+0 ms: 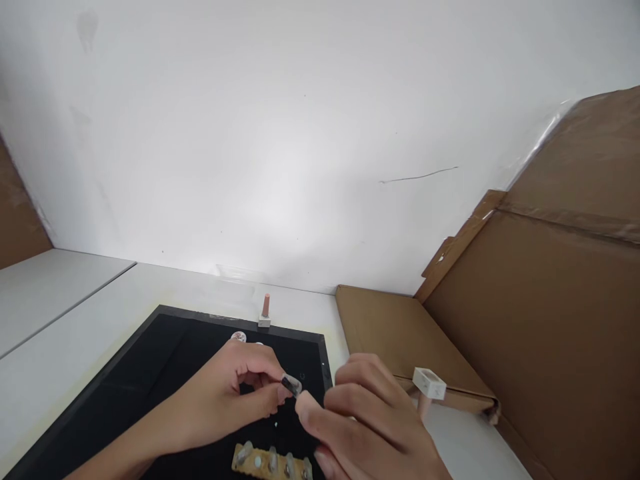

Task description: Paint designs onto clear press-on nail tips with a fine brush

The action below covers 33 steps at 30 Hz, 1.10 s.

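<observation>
My left hand [245,387] reaches in from the lower left, its thumb and fingers pinching a small clear false nail [295,384] with a dark strip along it. My right hand [370,420] has its fingers curled, and one fingertip presses against the near end of the same nail. Part of its grip is hidden behind the knuckles. Below the hands is a gold-coloured nail stand [265,472] holding several clear nail tips [273,460]. A small pale dot [258,461] shows between them.
A black mat [150,373] covers the white table. A pink-capped polish bottle [265,313] stands at its back edge, near a round white patterned piece [239,337]. Another bottle [429,383] appears cap-down beside my right hand. A flat cardboard box [390,327] and cardboard wall [550,300] lie right.
</observation>
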Motion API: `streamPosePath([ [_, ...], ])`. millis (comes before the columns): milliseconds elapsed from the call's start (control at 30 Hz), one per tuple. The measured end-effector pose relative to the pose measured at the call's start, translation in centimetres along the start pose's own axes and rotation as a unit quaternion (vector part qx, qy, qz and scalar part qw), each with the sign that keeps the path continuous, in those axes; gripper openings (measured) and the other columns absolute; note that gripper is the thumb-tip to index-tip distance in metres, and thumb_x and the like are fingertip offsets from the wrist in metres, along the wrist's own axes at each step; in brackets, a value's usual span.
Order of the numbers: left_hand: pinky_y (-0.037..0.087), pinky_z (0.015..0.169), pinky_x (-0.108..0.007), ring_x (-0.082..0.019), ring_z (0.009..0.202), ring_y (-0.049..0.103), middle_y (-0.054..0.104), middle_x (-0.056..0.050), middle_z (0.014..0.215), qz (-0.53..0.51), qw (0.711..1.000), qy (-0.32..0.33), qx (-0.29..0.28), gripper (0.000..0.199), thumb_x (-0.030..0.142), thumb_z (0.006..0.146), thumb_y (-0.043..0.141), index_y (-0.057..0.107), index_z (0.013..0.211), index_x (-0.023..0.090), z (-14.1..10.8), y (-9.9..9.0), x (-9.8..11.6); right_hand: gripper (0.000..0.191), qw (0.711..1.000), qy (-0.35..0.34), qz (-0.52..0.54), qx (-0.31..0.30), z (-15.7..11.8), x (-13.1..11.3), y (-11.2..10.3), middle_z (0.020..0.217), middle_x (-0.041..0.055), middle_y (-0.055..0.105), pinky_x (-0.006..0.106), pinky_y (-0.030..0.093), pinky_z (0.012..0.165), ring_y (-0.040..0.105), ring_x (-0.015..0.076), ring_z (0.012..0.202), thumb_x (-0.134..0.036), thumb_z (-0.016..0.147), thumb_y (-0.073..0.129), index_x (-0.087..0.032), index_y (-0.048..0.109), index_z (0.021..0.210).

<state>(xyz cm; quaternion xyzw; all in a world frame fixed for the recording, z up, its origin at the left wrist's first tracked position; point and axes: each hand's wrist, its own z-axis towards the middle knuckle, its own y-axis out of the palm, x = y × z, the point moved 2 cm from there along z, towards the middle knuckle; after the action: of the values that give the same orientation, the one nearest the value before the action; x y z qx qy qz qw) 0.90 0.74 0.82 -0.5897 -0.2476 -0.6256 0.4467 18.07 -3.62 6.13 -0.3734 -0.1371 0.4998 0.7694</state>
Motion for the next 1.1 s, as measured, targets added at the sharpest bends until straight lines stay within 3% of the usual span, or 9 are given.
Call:
streamPosePath([
  [133, 0.046, 0.055, -0.02, -0.009, 0.057, 0.055, 0.056, 0.001, 0.068, -0.041, 0.999, -0.012, 0.005, 0.012, 0.016, 0.081, 0.059, 0.069, 0.074, 0.013, 0.4, -0.1, -0.6, 0.021, 1.0, -0.005, 0.015, 0.023, 0.0, 1.1, 0.1, 0.058, -0.0009, 0.047, 0.031, 0.04, 0.058, 0.044, 0.0154, 0.062, -0.002, 0.074, 0.045, -0.02, 0.053, 0.078],
  [200, 0.047, 0.056, -0.021, -0.009, 0.057, 0.056, 0.057, 0.001, 0.068, -0.051, 0.999, -0.01, 0.009, 0.013, 0.017, 0.081, 0.058, 0.069, 0.076, 0.012, 0.6, -0.2, -1.0, 0.022, 0.999, -0.013, 0.029, 0.031, 0.0, 1.5, 0.2, 0.06, -0.0007, 0.048, 0.03, 0.041, 0.059, 0.044, 0.015, 0.063, -0.001, 0.075, 0.044, -0.02, 0.054, 0.081],
  [300, 0.046, 0.056, -0.021, -0.009, 0.058, 0.056, 0.057, 0.001, 0.066, -0.048, 0.999, -0.004, 0.014, 0.014, 0.016, 0.082, 0.057, 0.068, 0.073, 0.012, 0.9, -0.4, -1.4, 0.024, 0.999, -0.022, 0.039, -0.004, 0.0, 1.7, 0.7, 0.069, 0.0011, 0.055, 0.031, 0.042, 0.062, 0.047, 0.0151, 0.068, -0.002, 0.078, 0.047, -0.018, 0.055, 0.094],
  [467, 0.047, 0.056, -0.022, -0.01, 0.057, 0.056, 0.057, 0.0, 0.066, -0.056, 0.998, 0.008, 0.019, 0.013, 0.018, 0.082, 0.058, 0.069, 0.078, 0.011, 1.1, -0.5, -2.0, 0.02, 1.0, -0.016, 0.005, 0.015, -0.3, 2.0, 1.1, 0.061, -0.0013, 0.049, 0.029, 0.037, 0.059, 0.04, 0.013, 0.06, 0.0, 0.076, 0.044, -0.018, 0.052, 0.081],
  [633, 0.047, 0.057, -0.022, -0.01, 0.058, 0.057, 0.057, 0.0, 0.068, -0.042, 0.999, 0.01, 0.018, 0.015, 0.018, 0.082, 0.058, 0.068, 0.075, 0.011, 1.1, -0.5, -2.1, 0.024, 0.999, -0.016, 0.034, -0.025, -0.4, 2.2, 1.4, 0.072, 0.0009, 0.056, 0.032, 0.04, 0.066, 0.047, 0.0142, 0.069, -0.001, 0.08, 0.047, -0.017, 0.053, 0.098],
  [800, 0.047, 0.056, -0.021, -0.01, 0.057, 0.056, 0.058, 0.0, 0.067, -0.048, 0.999, 0.013, 0.02, 0.013, 0.019, 0.082, 0.059, 0.069, 0.079, 0.011, 1.1, -0.5, -2.0, 0.019, 1.0, 0.002, 0.02, 0.004, -0.3, 2.4, 1.2, 0.062, -0.0015, 0.047, 0.032, 0.036, 0.062, 0.04, 0.0134, 0.062, -0.001, 0.078, 0.042, -0.018, 0.051, 0.08],
  [967, 0.047, 0.056, -0.021, -0.01, 0.058, 0.056, 0.057, 0.0, 0.066, -0.038, 0.999, 0.003, 0.018, 0.015, 0.018, 0.082, 0.059, 0.068, 0.073, 0.011, 1.2, -0.5, -1.9, 0.025, 0.999, -0.01, 0.041, -0.025, -0.3, 2.4, 1.6, 0.073, 0.0012, 0.054, 0.034, 0.039, 0.068, 0.047, 0.0148, 0.07, -0.002, 0.079, 0.046, -0.017, 0.053, 0.097],
  [1100, 0.047, 0.056, -0.021, -0.01, 0.058, 0.056, 0.058, 0.0, 0.068, -0.035, 0.999, 0.008, 0.022, 0.013, 0.018, 0.082, 0.059, 0.069, 0.078, 0.012, 1.2, -0.6, -2.1, 0.02, 1.0, 0.005, 0.013, 0.02, -0.2, 2.5, 1.5, 0.061, -0.0019, 0.045, 0.032, 0.036, 0.062, 0.04, 0.0137, 0.063, 0.0, 0.076, 0.043, -0.018, 0.051, 0.078],
])
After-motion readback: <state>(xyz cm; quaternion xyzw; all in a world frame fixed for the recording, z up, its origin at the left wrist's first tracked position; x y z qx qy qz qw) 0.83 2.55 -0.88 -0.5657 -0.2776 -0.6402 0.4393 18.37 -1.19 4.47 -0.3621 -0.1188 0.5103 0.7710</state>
